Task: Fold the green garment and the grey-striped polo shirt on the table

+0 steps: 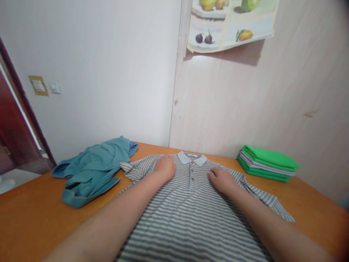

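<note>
A grey-and-white striped polo shirt [188, 214] lies spread face up, its pale collar [192, 159] toward the wall and its buttoned placket in the middle. On the chest below the left-side shoulder rests my left hand [165, 168], closed, with its fingers curled down into the fabric. My right hand [222, 179] is likewise closed on the other side of the placket, its thumb and fingers bent against the cloth. The fingertips of both hands are mostly hidden. The sleeve on the right looks slightly rumpled.
The shirt lies on an orange-brown table [29, 218]. A crumpled teal garment [95, 163] is at the left, near the striped sleeve. Folded green and grey clothes [268, 163] are stacked at the back right. Behind stands a wall [109, 72] with a fruit poster [231, 25].
</note>
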Demonstrator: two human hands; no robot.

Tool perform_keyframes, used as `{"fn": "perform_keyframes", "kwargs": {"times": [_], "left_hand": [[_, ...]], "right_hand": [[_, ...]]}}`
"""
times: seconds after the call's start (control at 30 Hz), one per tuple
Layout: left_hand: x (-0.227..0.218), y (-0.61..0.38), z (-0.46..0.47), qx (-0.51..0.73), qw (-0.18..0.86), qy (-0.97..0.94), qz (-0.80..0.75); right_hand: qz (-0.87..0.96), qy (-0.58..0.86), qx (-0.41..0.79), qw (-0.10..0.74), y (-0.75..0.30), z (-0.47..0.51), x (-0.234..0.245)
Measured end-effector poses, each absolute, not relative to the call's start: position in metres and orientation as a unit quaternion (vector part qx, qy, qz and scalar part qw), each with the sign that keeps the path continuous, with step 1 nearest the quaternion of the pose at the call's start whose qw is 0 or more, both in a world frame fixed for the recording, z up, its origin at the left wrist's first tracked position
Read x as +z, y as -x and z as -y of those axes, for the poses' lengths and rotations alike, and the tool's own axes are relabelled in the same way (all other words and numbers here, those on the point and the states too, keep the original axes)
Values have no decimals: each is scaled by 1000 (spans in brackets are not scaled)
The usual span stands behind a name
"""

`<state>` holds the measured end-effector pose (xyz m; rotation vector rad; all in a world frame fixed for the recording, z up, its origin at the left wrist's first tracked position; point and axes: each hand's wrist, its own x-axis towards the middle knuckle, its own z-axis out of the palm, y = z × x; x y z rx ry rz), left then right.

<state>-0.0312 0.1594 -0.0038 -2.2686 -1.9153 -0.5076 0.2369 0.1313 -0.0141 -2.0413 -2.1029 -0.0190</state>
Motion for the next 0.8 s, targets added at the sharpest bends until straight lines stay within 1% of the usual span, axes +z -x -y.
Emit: {"fn": "perform_keyframes", "kwargs": {"times": [0.1, 0.23, 0.4, 0.53, 0.8], "left_hand": [[-11, 34, -141, -153, 50, 769, 618], [-24, 34, -126, -116, 12, 796, 593], [-20, 32, -119, -70, -38, 784, 616], [-15, 33, -105, -70, -41, 785, 614], [-21, 47, -81, -71, -53, 796, 599]], "right_hand": [[725, 680, 3, 104, -233, -109, -22], [740, 669, 7, 70, -227, -93, -37], [739, 672, 19, 51, -229, -94, -43], [744, 667, 16, 44, -231, -98, -44], [747, 663, 16, 43, -236, -99, -44]]}}
